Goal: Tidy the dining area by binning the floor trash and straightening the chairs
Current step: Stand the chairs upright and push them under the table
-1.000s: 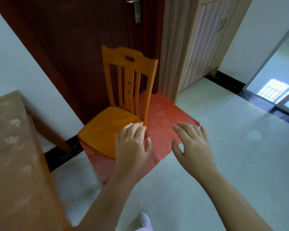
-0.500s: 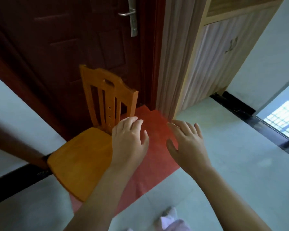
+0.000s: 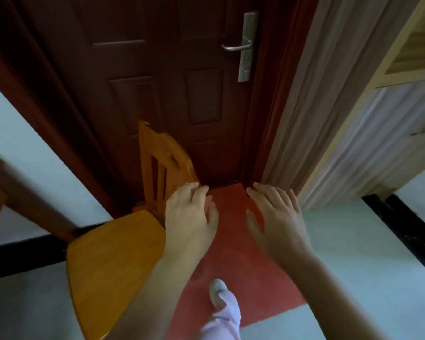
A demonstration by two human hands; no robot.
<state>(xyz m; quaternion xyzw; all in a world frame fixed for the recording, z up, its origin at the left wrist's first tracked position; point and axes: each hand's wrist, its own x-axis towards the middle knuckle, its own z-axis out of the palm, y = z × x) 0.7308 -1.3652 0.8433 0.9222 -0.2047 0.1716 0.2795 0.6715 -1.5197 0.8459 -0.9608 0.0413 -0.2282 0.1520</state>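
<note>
Dark red door is filling the background above pale floor tiles and a red mat. An orange wooden chair is standing at the mat's left edge, backrest toward the door. The left hand is hovering at the backrest's right edge, fingers loosely curved and contact unclear. The right hand is hanging over the mat, fingers spread and gripping nothing.

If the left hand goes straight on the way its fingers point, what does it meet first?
Most likely the orange wooden chair's backrest, just ahead of the left hand; the dark red door lies behind it. Depth is unclear.
</note>
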